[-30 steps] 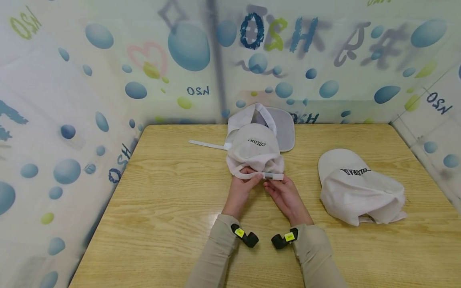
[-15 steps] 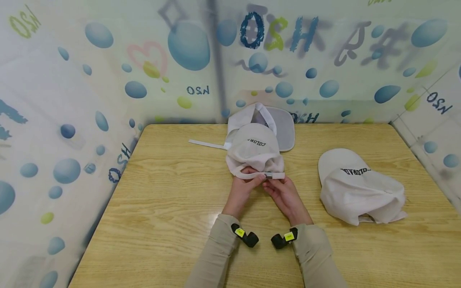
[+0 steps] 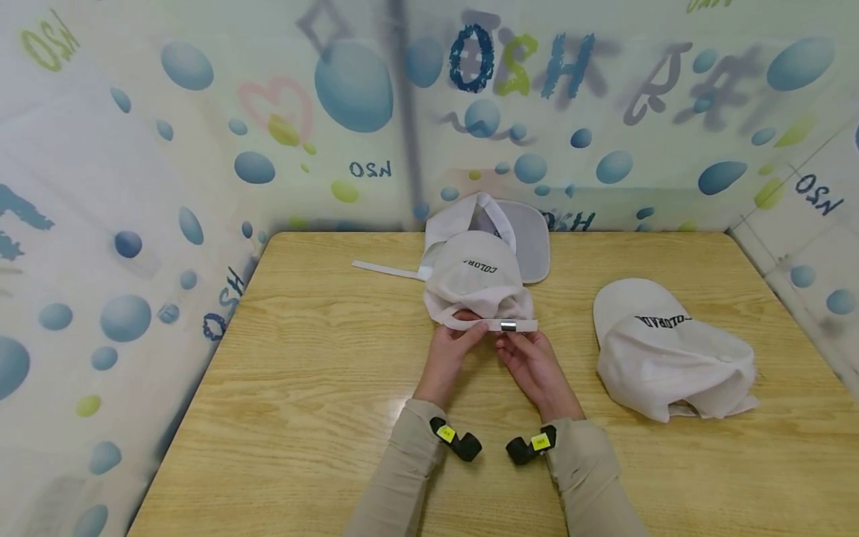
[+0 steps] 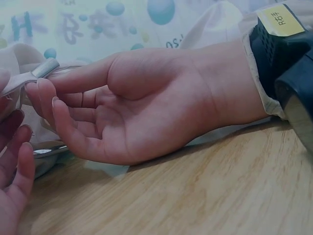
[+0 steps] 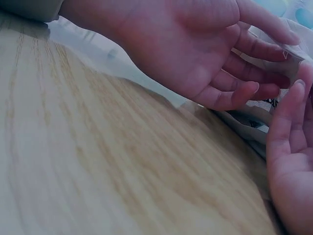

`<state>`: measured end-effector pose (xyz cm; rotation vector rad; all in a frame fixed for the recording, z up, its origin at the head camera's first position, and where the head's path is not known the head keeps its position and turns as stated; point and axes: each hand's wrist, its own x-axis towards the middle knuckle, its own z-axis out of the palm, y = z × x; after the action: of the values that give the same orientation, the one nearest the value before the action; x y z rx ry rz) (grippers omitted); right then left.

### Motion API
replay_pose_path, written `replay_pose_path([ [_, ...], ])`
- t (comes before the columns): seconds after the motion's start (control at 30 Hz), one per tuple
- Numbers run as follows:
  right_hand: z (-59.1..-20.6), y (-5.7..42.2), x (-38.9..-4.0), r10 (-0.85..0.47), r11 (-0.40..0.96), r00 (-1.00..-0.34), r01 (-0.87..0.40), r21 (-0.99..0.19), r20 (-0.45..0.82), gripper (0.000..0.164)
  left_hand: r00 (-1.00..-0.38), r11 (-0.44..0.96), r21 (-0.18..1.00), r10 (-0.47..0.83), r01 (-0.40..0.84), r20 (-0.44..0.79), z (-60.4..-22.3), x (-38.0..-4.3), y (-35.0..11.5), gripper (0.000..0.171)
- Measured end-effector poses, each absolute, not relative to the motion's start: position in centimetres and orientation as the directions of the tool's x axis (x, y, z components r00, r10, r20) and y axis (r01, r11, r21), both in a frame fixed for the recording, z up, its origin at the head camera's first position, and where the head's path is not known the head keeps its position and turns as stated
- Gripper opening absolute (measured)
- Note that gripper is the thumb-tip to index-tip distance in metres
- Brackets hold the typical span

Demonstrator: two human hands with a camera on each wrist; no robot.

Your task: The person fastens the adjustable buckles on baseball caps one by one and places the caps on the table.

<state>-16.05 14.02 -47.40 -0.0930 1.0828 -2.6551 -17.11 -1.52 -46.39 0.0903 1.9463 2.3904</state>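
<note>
A white baseball cap with dark lettering lies at the middle of the table, its back strap towards the person. My left hand pinches the strap left of its metal buckle. At the buckle and the strap's right end, my right hand pinches too. The left wrist view shows the right hand's thumb and fingertips at the buckle. In the right wrist view, the left hand holds the strap between thumb and fingers. Cap fabric partly hides the left fingers in the head view.
Behind the held cap lies another white cap, its loose strap stretching left. A third white cap with dark lettering rests at the right. The wooden table meets a patterned wall covering at the back.
The buckle has shifted slightly right, and more of its bright metal face shows. The strap end and my right hand have also moved a little right. The other caps stay put.
</note>
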Motion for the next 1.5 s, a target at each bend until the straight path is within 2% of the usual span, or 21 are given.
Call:
replay_pose_path([
  [0.23, -47.4, 14.0, -16.0, -0.276, -0.683, -0.96, 0.233, -0.692, -0.05, 0.01, -0.996, -0.259, 0.965, 0.093, -0.029, -0.005, -45.9, -16.9, -1.7, 0.018],
  [0.47, -47.4, 14.0, -16.0, -0.281, -0.679, -0.959, 0.234, -0.696, -0.048, 0.011, -0.997, -0.235, 0.972, 0.081, -0.008, 0.011, -43.7, -15.9, -1.9, 0.01],
  [0.83, -47.4, 14.0, -16.0, -0.285, -0.674, -0.958, 0.227, -0.703, -0.036, 0.011, -0.997, -0.263, 0.965, 0.073, -0.01, 0.01, -46.1, -17.0, -1.8, 0.017],
  [1.13, -47.3, 13.9, -15.9, -0.291, -0.674, -0.955, 0.245, -0.697, -0.053, 0.011, -0.995, -0.234, 0.971, 0.074, 0.042, 0.061, -46.6, -17.2, -1.6, 0.024],
  [1.5, -47.3, 13.9, -15.9, -0.294, -0.66, -0.954, 0.252, -0.708, -0.066, 0.012, -0.994, -0.253, 0.967, 0.093, 0.031, 0.056, -46.5, -17.1, -1.7, 0.024],
])
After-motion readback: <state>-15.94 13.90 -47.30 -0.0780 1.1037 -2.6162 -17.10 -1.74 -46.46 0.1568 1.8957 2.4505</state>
